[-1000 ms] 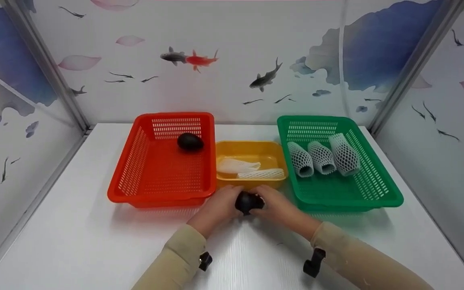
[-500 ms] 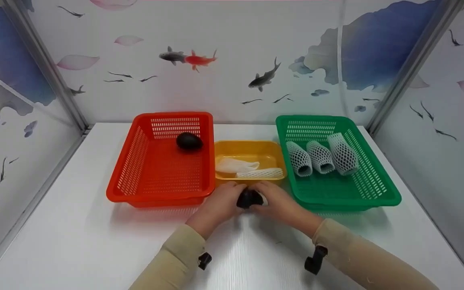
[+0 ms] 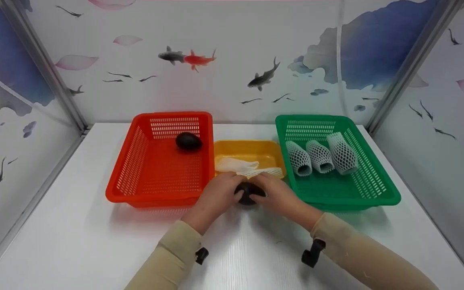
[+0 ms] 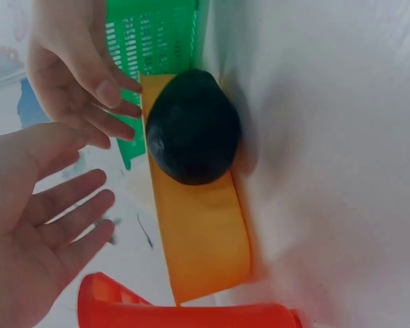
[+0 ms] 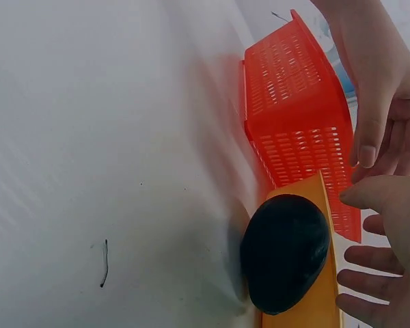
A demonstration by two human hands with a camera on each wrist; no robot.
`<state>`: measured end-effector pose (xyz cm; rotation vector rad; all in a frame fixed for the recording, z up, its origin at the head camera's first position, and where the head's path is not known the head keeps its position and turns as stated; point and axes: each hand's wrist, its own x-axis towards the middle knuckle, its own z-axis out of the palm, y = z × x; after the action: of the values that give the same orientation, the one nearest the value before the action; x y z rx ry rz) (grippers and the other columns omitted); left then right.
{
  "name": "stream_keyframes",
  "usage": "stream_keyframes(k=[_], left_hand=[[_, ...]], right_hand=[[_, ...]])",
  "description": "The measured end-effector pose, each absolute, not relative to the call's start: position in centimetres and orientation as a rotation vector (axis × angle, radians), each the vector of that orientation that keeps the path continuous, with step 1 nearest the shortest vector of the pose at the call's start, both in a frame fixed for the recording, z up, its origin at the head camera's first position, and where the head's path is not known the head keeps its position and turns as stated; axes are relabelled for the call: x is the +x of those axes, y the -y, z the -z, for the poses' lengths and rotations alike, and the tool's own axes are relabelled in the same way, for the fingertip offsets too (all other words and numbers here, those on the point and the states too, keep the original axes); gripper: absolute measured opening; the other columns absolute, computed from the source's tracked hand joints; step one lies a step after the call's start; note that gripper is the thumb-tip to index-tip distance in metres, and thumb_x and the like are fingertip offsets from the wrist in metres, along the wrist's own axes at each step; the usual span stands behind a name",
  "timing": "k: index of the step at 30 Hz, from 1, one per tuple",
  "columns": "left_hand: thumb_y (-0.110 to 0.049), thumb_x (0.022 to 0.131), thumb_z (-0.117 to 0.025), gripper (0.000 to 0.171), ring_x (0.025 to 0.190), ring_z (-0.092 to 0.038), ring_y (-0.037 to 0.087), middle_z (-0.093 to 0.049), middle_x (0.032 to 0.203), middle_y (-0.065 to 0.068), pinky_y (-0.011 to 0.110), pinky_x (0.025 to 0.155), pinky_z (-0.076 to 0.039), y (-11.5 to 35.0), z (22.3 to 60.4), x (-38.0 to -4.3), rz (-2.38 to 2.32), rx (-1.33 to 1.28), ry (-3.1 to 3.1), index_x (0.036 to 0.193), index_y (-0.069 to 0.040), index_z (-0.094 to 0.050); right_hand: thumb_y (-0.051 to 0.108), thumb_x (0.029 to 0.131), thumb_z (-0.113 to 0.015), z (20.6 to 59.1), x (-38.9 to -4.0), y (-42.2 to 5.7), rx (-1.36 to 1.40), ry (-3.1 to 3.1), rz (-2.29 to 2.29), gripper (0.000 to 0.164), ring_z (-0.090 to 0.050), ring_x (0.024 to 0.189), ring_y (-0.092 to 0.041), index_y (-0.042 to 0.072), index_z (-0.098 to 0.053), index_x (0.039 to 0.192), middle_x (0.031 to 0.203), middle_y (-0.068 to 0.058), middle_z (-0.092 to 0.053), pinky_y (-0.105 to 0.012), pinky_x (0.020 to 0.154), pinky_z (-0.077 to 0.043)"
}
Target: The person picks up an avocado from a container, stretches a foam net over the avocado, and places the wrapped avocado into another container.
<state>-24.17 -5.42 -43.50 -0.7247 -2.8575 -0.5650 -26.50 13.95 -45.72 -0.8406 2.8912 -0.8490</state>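
A dark, egg-shaped fruit that looks like an avocado lies on the white table against the front of the yellow tray. Both hands hover above it in the wrist views, with gaps between them and the fruit. My left hand is on its left side, fingers spread and loosely bent. Opposite, my right hand has its fingers extended and holds nothing. From the head view the hands partly cover the avocado. White foam net sleeves lie in the yellow tray.
On the left stands a red basket with another dark avocado in it. The green basket on the right holds three white foam net sleeves; their contents are hard to tell. Printed panels enclose the table.
Both hands have moved slightly forward and up, off the avocado they were holding between them. More of the avocado shows now. The baskets and tray have not moved.
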Motion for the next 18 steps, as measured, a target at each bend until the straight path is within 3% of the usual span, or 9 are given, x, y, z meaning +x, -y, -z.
stream_keyframes(k=[6, 14, 18], left_hand=[[-0.022, 0.085, -0.077, 0.034, 0.105, -0.054, 0.022, -0.065, 0.112, 0.005, 0.035, 0.098, -0.046, 6.5, 44.2, -25.0, 0.452, -0.653, 2.824, 0.117, -0.012, -0.069], [-0.026, 0.083, -0.079, 0.045, 0.112, -0.05, 0.024, -0.061, 0.121, 0.006, 0.039, 0.104, -0.04, 6.7, 44.4, -25.6, 0.413, -0.581, 2.927, 0.124, -0.013, -0.066], [-0.025, 0.083, -0.078, 0.044, 0.111, -0.052, 0.024, -0.062, 0.12, 0.007, 0.04, 0.107, -0.036, 6.6, 44.5, -25.8, 0.422, -0.589, 2.935, 0.123, -0.012, -0.066]], right_hand=[[0.024, 0.089, -0.073, 45.5, -27.0, -13.3, -0.694, -2.941, 0.785, 0.037, -0.054, 0.11, -0.023, 0.011, -0.062, 0.123, 0.121, -0.006, -0.058, -0.041, 0.099, -0.044], [0.026, 0.091, -0.071, 45.9, -28.2, -12.9, -0.689, -2.962, 0.723, 0.044, -0.041, 0.13, -0.034, 0.007, -0.059, 0.127, 0.141, -0.016, -0.045, -0.049, 0.109, -0.033], [0.027, 0.091, -0.071, 46.1, -28.7, -12.7, -0.66, -2.956, 0.712, 0.045, -0.041, 0.13, -0.033, 0.008, -0.058, 0.129, 0.143, -0.015, -0.044, -0.049, 0.109, -0.033]])
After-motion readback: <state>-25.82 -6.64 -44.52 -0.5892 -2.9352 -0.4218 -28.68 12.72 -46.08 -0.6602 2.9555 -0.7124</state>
